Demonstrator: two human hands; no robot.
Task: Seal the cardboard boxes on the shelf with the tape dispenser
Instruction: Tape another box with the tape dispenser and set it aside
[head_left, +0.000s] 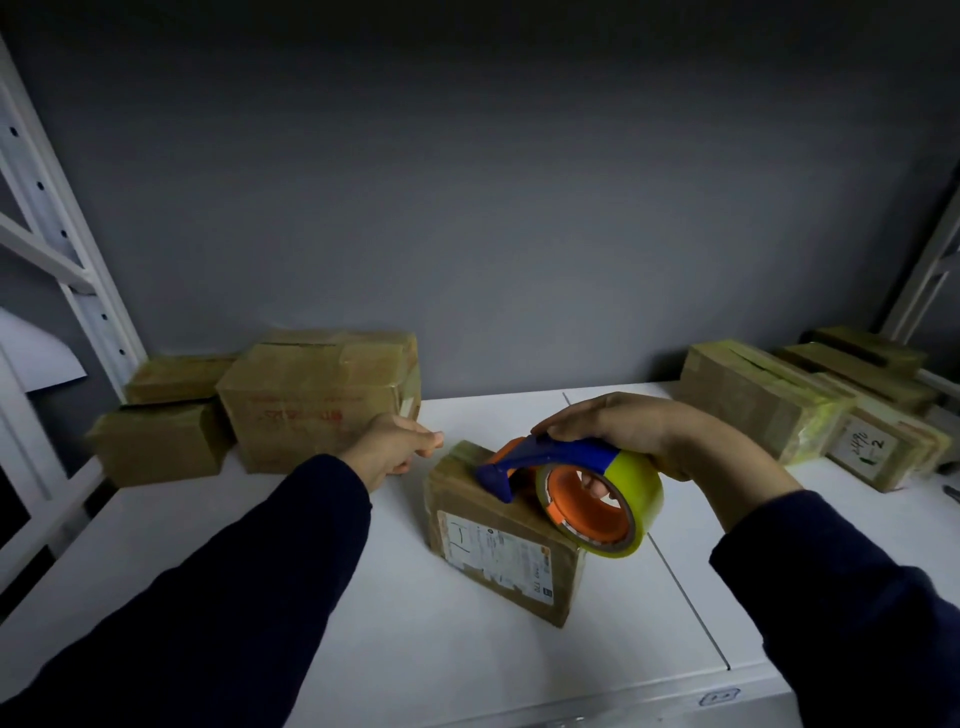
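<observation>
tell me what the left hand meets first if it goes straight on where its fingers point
Probably the far end of the small box just ahead of the left hand, under the nose of the tape dispenser; depth is unclear.

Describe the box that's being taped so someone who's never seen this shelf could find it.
On the white shelf, box stacks sit at the back left and back right. Between them, nearer the front edge, one small cardboard box lies alone. Only it has the blue-and-orange tape dispenser, held by the right hand, on its top.
</observation>
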